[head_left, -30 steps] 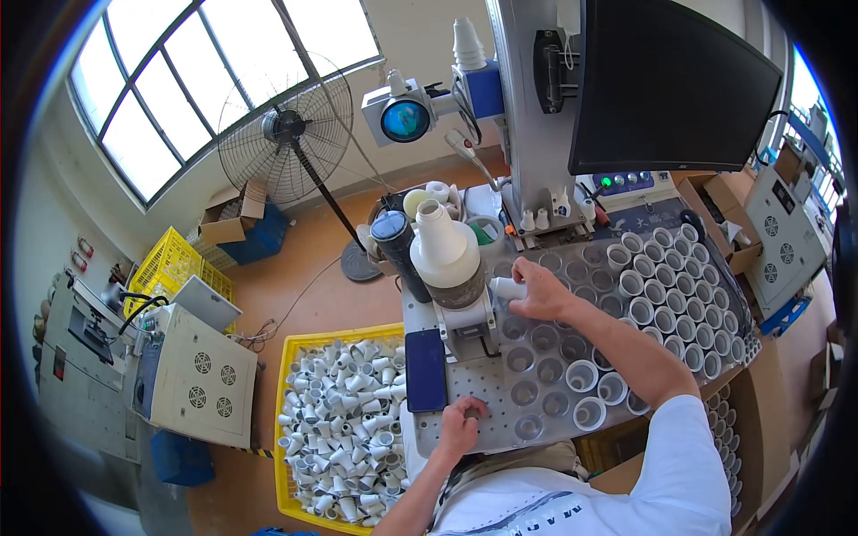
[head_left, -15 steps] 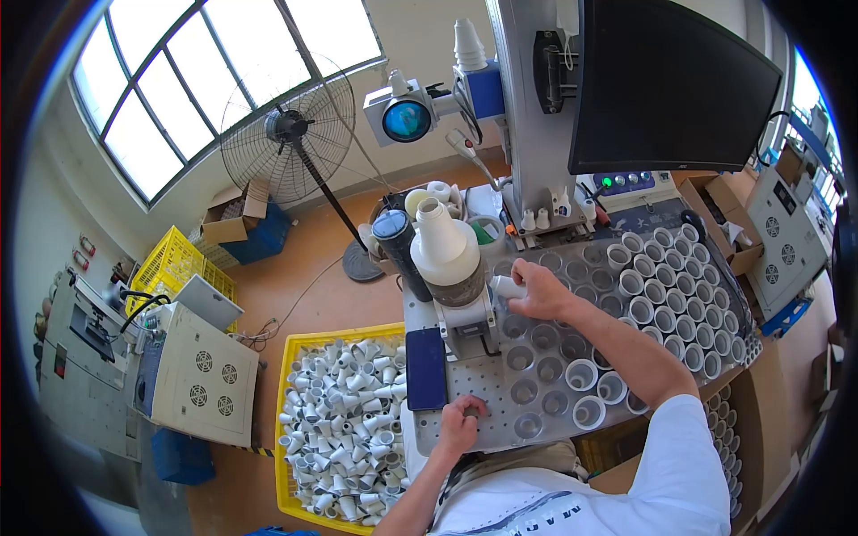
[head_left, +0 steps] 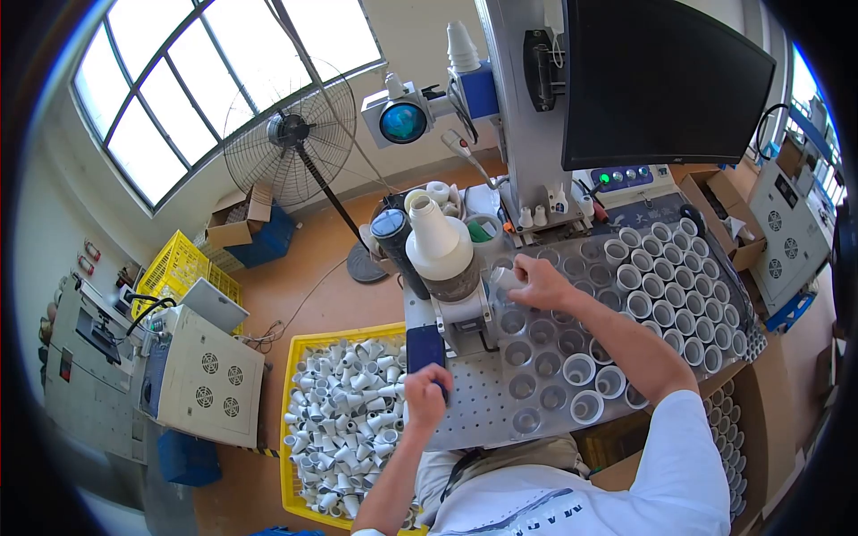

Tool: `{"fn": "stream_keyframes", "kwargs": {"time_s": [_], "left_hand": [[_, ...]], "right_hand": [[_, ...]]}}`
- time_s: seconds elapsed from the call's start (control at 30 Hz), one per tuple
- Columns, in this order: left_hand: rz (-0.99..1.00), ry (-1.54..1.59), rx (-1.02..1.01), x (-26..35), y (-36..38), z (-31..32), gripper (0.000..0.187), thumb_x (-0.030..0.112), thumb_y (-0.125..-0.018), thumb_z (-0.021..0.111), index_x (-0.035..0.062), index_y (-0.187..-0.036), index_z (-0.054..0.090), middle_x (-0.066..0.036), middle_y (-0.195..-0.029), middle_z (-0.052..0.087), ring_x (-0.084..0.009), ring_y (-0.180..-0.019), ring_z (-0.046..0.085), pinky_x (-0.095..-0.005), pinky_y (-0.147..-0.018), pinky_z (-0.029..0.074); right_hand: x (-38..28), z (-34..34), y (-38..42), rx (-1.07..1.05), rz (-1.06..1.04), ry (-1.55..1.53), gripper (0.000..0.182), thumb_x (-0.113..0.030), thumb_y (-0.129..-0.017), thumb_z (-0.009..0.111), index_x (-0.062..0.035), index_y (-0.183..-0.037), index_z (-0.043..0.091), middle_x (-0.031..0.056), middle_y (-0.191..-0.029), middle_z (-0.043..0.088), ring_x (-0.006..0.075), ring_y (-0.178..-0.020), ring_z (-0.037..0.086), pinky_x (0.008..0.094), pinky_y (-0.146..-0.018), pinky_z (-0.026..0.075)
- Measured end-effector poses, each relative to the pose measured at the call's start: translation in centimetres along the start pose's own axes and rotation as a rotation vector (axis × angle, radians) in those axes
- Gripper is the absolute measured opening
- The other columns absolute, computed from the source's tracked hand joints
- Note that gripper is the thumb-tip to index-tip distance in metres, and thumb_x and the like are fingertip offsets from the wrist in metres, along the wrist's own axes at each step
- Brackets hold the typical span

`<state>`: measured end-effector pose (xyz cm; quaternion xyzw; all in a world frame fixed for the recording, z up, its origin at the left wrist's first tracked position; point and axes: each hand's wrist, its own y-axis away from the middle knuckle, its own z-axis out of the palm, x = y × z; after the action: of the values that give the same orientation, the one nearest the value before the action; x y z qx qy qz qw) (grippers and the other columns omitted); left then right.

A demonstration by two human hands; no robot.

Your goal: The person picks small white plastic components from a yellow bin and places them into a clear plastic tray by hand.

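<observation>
My right hand (head_left: pixel 542 284) is closed round a white cup-like part (head_left: pixel 506 279), just right of the machine's rotary head, on which a white cone (head_left: pixel 435 234) stands. My left hand (head_left: pixel 426 394) is over the lower end of a dark phone (head_left: pixel 424 347), its fingers curled; whether it grips anything is hidden. White cups (head_left: pixel 684 323) stand in rows at the right of a clear holed tray (head_left: pixel 547 364). A yellow crate (head_left: pixel 290 478) full of loose white parts (head_left: pixel 349 420) is at the left.
A large monitor (head_left: pixel 666 85) and a metal column (head_left: pixel 527 116) rise behind the bench. A blue-lensed device (head_left: pixel 402 121) hangs over the back. A standing fan (head_left: pixel 289 130) is at the back left. Under the bench's right side, a cardboard box (head_left: pixel 770 438) holds more cups.
My left hand has moved up and left from the bench edge onto the phone's lower end. The part in my right hand has tilted a little, and the view has shifted slightly.
</observation>
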<state>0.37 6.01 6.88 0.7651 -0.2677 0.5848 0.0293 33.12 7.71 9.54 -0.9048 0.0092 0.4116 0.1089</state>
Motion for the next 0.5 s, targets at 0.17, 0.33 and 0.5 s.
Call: {"fn": "stream_keyframes", "kwargs": {"time_s": [0.17, 0.33, 0.5], "left_hand": [[0.414, -0.015, 0.481, 10.3, -11.7, -3.0, 0.037, 0.008, -0.073, 0.038, -0.0058, -0.087, 0.069, -0.016, -0.085, 0.07, -0.0233, -0.085, 0.066, -0.0319, -0.088, 0.048], [0.241, 0.048, 0.418, 17.7, -18.9, -0.5, 0.03, 0.008, -0.075, 0.04, -0.0071, -0.075, 0.066, -0.017, -0.085, 0.07, -0.0278, -0.08, 0.06, -0.0329, -0.085, 0.047], [0.395, -0.11, 0.357, 19.3, -15.2, -5.5, 0.033, 0.018, -0.072, 0.038, 0.0007, -0.054, 0.06, -0.002, -0.058, 0.057, -0.0182, -0.068, 0.056, -0.026, -0.074, 0.044]], "right_hand": [[0.0, -3.7, -2.8, 0.208, 0.154, -0.441, 0.033, -0.022, -0.077, 0.078, -0.0093, -0.076, 0.048, -0.0006, -0.07, 0.046, 0.0105, -0.066, 0.047, 0.0296, -0.058, 0.04], [-12.1, -8.0, -4.6, 0.459, -0.251, -0.793, 0.036, -0.021, -0.082, 0.08, -0.012, -0.075, 0.046, -0.004, -0.072, 0.044, 0.005, -0.067, 0.043, 0.0233, -0.058, 0.037], [-17.6, -3.2, -4.7, 0.352, -0.392, -0.628, 0.036, -0.023, -0.083, 0.081, -0.0096, -0.076, 0.048, -0.0002, -0.075, 0.051, 0.0087, -0.073, 0.05, 0.0271, -0.067, 0.044]]}}
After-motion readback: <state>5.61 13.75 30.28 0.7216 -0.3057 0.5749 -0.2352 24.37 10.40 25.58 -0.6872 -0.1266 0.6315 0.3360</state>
